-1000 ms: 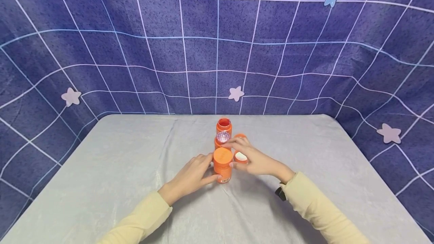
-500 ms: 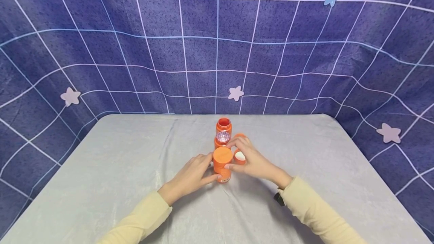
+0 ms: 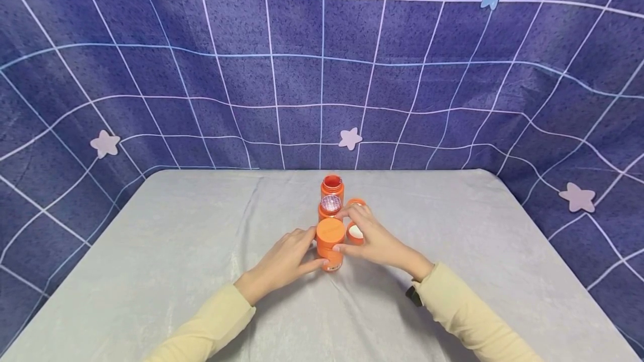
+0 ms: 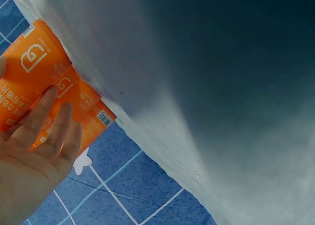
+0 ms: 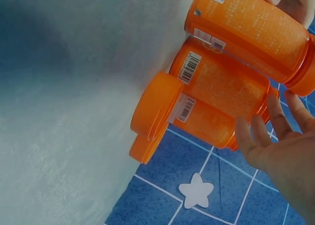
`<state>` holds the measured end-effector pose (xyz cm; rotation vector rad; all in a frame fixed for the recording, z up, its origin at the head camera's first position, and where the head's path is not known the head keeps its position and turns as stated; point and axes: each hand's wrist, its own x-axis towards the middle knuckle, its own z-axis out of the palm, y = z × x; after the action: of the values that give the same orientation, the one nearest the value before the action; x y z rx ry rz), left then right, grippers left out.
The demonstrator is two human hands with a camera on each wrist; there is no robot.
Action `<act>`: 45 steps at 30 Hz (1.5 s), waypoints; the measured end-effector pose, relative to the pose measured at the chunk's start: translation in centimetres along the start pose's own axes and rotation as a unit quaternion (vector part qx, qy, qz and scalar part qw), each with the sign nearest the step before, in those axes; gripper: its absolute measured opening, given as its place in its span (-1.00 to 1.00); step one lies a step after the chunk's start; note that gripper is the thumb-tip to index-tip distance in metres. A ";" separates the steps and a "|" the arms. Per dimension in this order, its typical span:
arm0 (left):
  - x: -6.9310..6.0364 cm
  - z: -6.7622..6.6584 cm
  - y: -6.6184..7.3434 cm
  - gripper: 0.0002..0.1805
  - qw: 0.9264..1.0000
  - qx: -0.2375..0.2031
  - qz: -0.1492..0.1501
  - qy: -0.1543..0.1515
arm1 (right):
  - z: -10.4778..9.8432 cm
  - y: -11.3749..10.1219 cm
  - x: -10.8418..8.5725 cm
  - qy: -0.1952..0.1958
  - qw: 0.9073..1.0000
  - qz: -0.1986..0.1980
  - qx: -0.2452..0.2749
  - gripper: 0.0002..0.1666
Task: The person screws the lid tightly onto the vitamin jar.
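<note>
Three orange bottles stand in a row, front to back, in the head view. The nearest bottle [image 3: 332,261] wears its orange cap [image 3: 331,230]. My left hand [image 3: 284,258] grips that bottle's left side, thumb in front. Around the cap's right side curls my right hand [image 3: 377,239], with the thumb at its front and the fingers behind. Behind it, the middle bottle [image 5: 221,84] has no cap and shows a shiny patterned seal [image 3: 331,203] on its mouth. The rear bottle [image 3: 332,190] is uncapped, with its mouth uncovered.
Two loose orange caps lie right of the bottles: a nearer cap [image 3: 355,232] with a white inside, and a farther cap [image 3: 357,201] partly behind my right hand. A grey cloth covers the table [image 3: 176,272]. A blue gridded curtain [image 3: 297,82] hangs behind.
My right hand has shifted slightly left, its thumb sliding round to the front of the cap, then almost stops. The left hand and the bottles stay in place.
</note>
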<state>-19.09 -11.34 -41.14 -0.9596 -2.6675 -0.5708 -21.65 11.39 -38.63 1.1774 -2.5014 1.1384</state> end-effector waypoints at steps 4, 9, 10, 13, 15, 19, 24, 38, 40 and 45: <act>0.0 0.0 0.1 -0.29 1.000 -0.002 -0.005 -0.005 | -0.2 0.0 0.0 -0.015 1.000 -0.007 0.005 -0.39; 0.0 0.0 0.1 -0.30 1.000 -0.002 -0.007 -0.006 | -0.4 0.1 0.1 -0.028 0.999 -0.024 0.006 -0.39; 0.0 0.0 0.1 -0.30 1.000 -0.003 -0.006 -0.005 | -0.5 0.1 0.1 -0.032 0.999 -0.024 0.007 -0.39; 0.0 0.0 0.1 -0.30 1.000 -0.004 -0.005 -0.002 | -0.8 0.1 0.1 -0.046 0.999 -0.022 0.013 -0.39; 0.0 0.0 0.1 -0.29 1.000 -0.005 -0.004 -0.001 | -0.9 0.1 0.2 -0.054 0.998 -0.021 0.017 -0.39; 0.0 0.1 0.0 -0.28 1.000 -0.006 -0.005 -0.004 | -1.1 0.2 0.3 -0.062 0.998 -0.026 0.018 -0.40; -0.1 0.2 -0.1 -0.28 1.000 -0.004 -0.005 -0.004 | -1.1 0.3 0.3 -0.066 0.997 -0.039 0.016 -0.40; 0.0 -0.2 0.3 -0.30 1.000 -0.014 -0.016 -0.017 | -0.8 -0.1 0.2 -0.029 0.999 -0.010 0.017 -0.45; 0.0 -0.2 0.3 -0.29 1.000 -0.011 -0.015 -0.016 | -0.6 -0.2 0.2 -0.017 1.000 -0.006 0.017 -0.46; 0.0 -0.2 0.3 -0.29 1.000 -0.010 -0.014 -0.015 | 0.1 -0.2 0.1 0.011 1.000 0.002 0.008 -0.45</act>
<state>-18.93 -11.23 -40.88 -0.9429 -2.7106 -0.5939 -21.50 11.16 -38.56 1.1575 -2.4846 1.1674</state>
